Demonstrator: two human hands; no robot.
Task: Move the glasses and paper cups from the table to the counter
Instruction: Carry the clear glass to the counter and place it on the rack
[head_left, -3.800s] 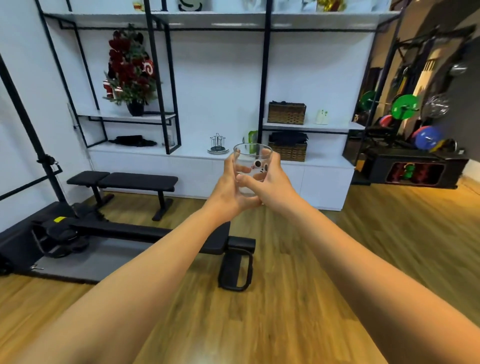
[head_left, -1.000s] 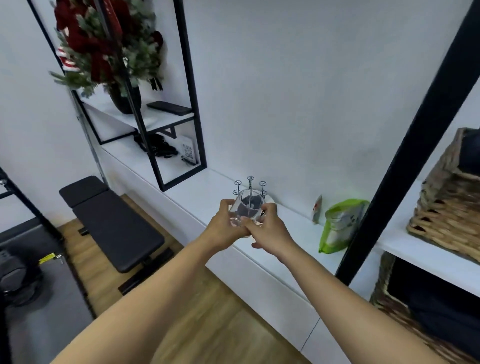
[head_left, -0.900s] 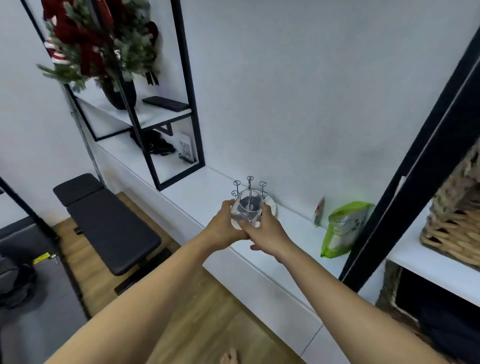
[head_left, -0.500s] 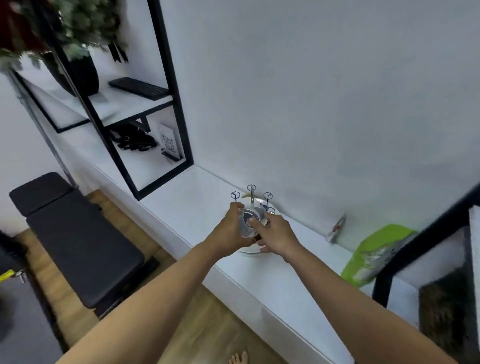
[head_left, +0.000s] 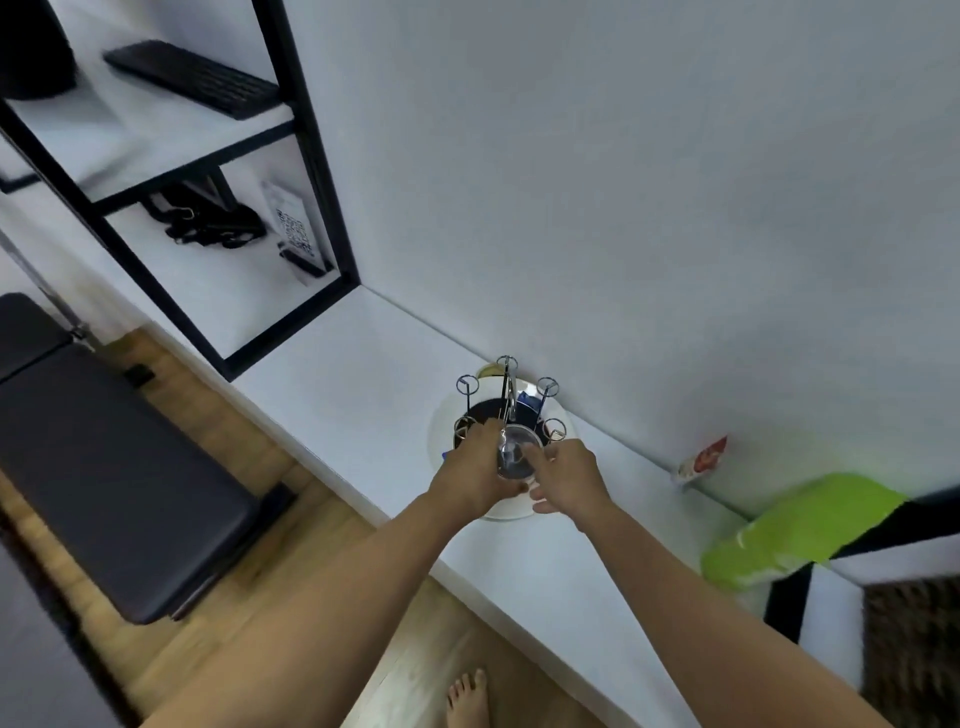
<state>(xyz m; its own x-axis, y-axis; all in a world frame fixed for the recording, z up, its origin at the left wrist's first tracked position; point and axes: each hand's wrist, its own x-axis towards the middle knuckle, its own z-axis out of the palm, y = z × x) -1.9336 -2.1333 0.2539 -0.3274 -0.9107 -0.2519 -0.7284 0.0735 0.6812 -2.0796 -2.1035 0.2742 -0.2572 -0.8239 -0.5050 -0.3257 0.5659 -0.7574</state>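
While left hand (head_left: 470, 475) grips glass (head_left: 515, 451), right hand (head_left: 566, 478) touches it

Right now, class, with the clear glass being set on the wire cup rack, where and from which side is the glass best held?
Grip the clear glass by its side wall, from the near, open side of the counter. The wire cup rack has upright prongs behind and beside it, so the far side looks crowded. The left hand already holds the wall; the right hand steadies it with loose fingers.
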